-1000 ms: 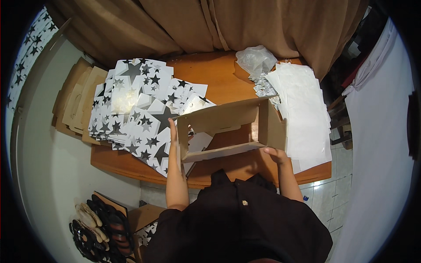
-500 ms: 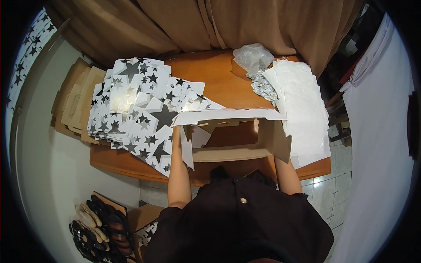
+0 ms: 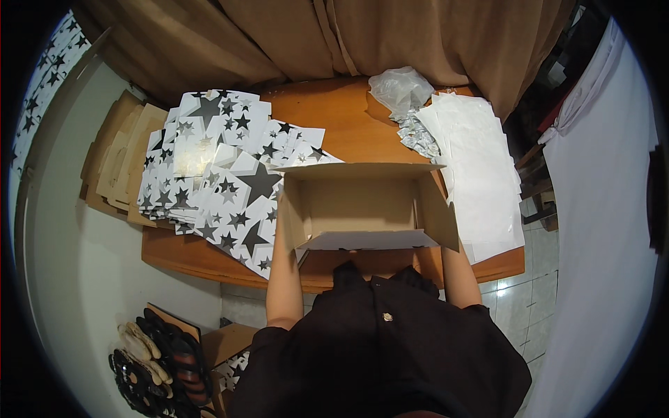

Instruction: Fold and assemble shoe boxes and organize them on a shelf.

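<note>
I hold a cardboard box (image 3: 369,202) over the table's front edge, one arm at each side. Its inside is plain brown and faces up toward me, with a white flap (image 3: 369,240) along the near edge. My left hand (image 3: 281,233) is at the box's left side and my right hand (image 3: 451,252) at its right side. Box walls hide most of both hands, so the fingers barely show. Just left of the box lie star-printed white card sheets (image 3: 230,188), stacked and overlapping.
The wooden table (image 3: 324,104) also bears a stack of white paper sheets (image 3: 481,181) at the right. Beside it are a clear plastic bag (image 3: 401,90) and small silvery packets (image 3: 419,136). Flat brown cardboard pieces (image 3: 115,160) lean at the left. Sandals (image 3: 157,362) are piled at lower left.
The box has turned in my hands: its see-through opening is gone and a closed brown inside now faces me. The white flap has gone from the far edge to the near one.
</note>
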`<act>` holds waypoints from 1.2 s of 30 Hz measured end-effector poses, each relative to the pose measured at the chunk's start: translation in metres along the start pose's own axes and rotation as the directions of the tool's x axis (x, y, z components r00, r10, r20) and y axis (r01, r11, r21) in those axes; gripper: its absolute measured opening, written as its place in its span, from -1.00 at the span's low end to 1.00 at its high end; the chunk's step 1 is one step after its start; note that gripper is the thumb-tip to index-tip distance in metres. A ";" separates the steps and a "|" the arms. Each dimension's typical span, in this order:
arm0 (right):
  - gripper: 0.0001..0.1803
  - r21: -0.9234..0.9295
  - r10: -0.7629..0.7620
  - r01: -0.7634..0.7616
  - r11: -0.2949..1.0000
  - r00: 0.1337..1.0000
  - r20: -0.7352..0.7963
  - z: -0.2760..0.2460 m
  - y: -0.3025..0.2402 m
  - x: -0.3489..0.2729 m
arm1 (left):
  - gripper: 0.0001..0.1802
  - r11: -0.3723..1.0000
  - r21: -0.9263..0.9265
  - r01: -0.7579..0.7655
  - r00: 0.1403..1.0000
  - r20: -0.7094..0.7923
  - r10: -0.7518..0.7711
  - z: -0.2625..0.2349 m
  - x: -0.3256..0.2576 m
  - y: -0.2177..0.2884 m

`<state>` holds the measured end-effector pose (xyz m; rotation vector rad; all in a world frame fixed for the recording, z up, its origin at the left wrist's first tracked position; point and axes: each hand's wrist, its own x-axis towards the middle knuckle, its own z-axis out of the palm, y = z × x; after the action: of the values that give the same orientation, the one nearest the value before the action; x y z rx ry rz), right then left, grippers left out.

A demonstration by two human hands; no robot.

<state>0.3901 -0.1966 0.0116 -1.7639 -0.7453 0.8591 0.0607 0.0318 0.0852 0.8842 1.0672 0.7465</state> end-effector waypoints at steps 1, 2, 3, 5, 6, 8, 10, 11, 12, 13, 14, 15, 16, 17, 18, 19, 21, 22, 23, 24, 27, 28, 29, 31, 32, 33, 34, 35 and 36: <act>-0.43 -0.048 -0.002 0.002 0.999 1.000 -0.008 0.002 0.001 0.003 | -0.33 0.993 -0.113 0.046 0.999 0.012 -0.045 0.001 -0.005 0.000; -0.43 -0.097 -0.009 0.008 0.995 1.000 -0.010 0.006 -0.005 0.012 | -0.33 0.992 -0.116 0.043 0.999 0.005 -0.042 -0.010 0.003 -0.021; -0.43 -0.149 -0.019 0.018 0.989 1.000 -0.005 0.013 -0.011 0.020 | -0.57 0.893 0.281 -0.351 0.934 0.039 0.354 -0.031 0.023 -0.058; -0.44 -0.248 -0.033 0.028 0.968 0.999 -0.014 0.023 -0.016 0.030 | -0.56 0.573 0.717 -0.397 0.897 0.170 0.409 -0.054 0.047 -0.084; -0.44 -0.298 -0.031 0.022 0.954 0.999 -0.025 0.017 -0.002 0.019 | -0.56 0.578 0.715 -0.395 0.899 0.172 0.402 -0.042 0.041 -0.076; -0.44 -0.385 -0.031 0.005 0.923 0.998 -0.061 0.011 0.006 0.023 | -0.57 0.525 0.851 -0.037 0.936 -0.155 0.317 0.001 0.010 -0.037; -0.45 -0.471 -0.045 0.003 0.882 0.996 -0.078 0.015 0.008 0.024 | -0.60 0.488 0.871 -0.055 0.915 -0.152 0.374 -0.012 0.025 -0.044; -0.45 -0.512 -0.055 0.005 0.859 0.995 -0.081 0.016 0.007 0.025 | -0.60 0.604 0.780 -0.165 0.888 -0.149 0.435 -0.018 0.029 -0.038; -0.45 -0.512 -0.057 0.008 0.859 0.995 -0.080 0.013 0.006 0.026 | -0.60 0.693 0.665 -0.278 0.856 -0.156 0.493 -0.021 0.033 -0.035; -0.44 -0.312 -0.171 0.105 0.944 0.966 -0.193 0.008 0.005 0.026 | -0.61 0.763 0.590 -0.265 0.854 -0.224 0.470 -0.025 0.034 -0.033; -0.43 -0.110 -0.242 0.217 0.970 0.910 -0.336 0.003 0.004 0.024 | -0.61 0.760 0.592 -0.267 0.859 -0.212 0.466 -0.015 0.025 -0.015; -0.43 -0.108 -0.238 0.214 0.971 0.912 -0.334 0.004 -0.018 0.013 | -0.63 0.801 0.469 -0.372 0.841 -0.196 0.505 -0.008 0.013 0.004; -0.41 0.173 -0.102 0.173 0.970 0.929 -0.355 0.008 -0.064 -0.008 | -0.66 0.820 0.332 -0.466 0.817 -0.193 0.543 -0.002 -0.004 0.025; -0.38 0.439 0.040 0.129 0.889 0.934 -0.355 0.011 -0.097 -0.026 | -0.69 0.808 0.281 -0.518 0.813 -0.132 0.567 0.018 -0.030 0.053; -0.38 0.439 0.048 0.127 0.889 0.929 -0.368 0.013 -0.112 -0.039 | -0.70 0.794 0.225 -0.564 0.804 -0.070 0.591 0.044 -0.060 0.078; -0.32 0.443 -0.093 0.240 0.864 0.940 -0.327 0.015 -0.121 -0.048 | -0.73 0.777 0.143 -0.614 0.789 0.071 0.610 0.065 -0.085 0.093; -0.10 0.428 -0.236 0.311 0.849 0.947 -0.219 0.014 -0.126 -0.056 | -0.76 0.766 0.044 -0.641 0.732 0.334 0.594 0.097 -0.114 0.092; -0.10 0.426 -0.240 0.311 0.850 0.947 -0.213 0.017 -0.128 -0.059 | -0.75 0.775 0.036 -0.631 0.700 0.458 0.549 0.110 -0.120 0.085; -0.10 0.398 -0.212 0.267 0.878 0.961 -0.176 0.023 -0.130 -0.062 | -0.74 0.806 0.072 -0.588 0.717 0.507 0.478 0.124 -0.119 0.074; -0.07 0.370 -0.183 0.224 0.902 0.973 -0.143 0.026 -0.133 -0.064 | -0.72 0.831 0.110 -0.546 0.727 0.556 0.403 0.132 -0.113 0.062; -0.02 0.456 -0.176 0.214 0.864 0.977 -0.124 0.030 -0.117 -0.062 | -0.69 0.600 0.366 -0.711 0.692 0.514 0.507 0.135 -0.077 0.037; -0.03 0.486 -0.171 0.211 0.848 0.977 -0.126 0.033 -0.115 -0.064 | -0.69 0.600 0.364 -0.713 0.690 0.517 0.506 0.133 -0.068 0.031; -0.01 0.444 -0.130 0.174 0.879 0.983 -0.128 0.034 -0.125 -0.068 | -0.69 0.525 0.479 -0.704 0.710 0.501 0.495 0.126 -0.058 0.026; 0.01 0.257 -0.227 0.254 0.932 0.965 -0.131 0.033 -0.124 -0.073 | -0.66 0.448 0.586 -0.676 0.737 0.516 0.436 0.115 -0.046 0.020; 0.03 0.061 -0.318 0.326 0.943 0.941 -0.112 0.033 -0.123 -0.075 | -0.66 0.445 0.586 -0.677 0.735 0.521 0.434 0.112 -0.048 0.024; 0.03 0.064 -0.317 0.325 0.943 0.941 -0.116 0.032 -0.123 -0.076 | -0.64 0.586 0.614 -0.529 0.835 0.499 0.231 0.110 -0.052 0.030; 0.02 0.048 -0.309 0.313 0.949 0.948 -0.075 0.031 -0.123 -0.078 | -0.63 0.685 0.640 -0.349 0.883 0.470 0.011 0.106 -0.053 0.034; 0.01 0.031 -0.301 0.302 0.953 0.953 -0.029 0.030 -0.124 -0.081 | -0.63 0.685 0.642 -0.346 0.884 0.467 0.010 0.096 -0.052 0.035; 0.01 0.012 -0.291 0.291 0.957 0.957 0.014 0.029 -0.124 -0.082 | -0.56 0.651 0.640 -0.410 0.831 0.556 -0.023 0.086 -0.049 0.036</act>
<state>0.3086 -0.2093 0.1384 -1.5891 -0.9814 0.6754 0.1234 -0.0143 0.1568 1.8353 0.7550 0.1655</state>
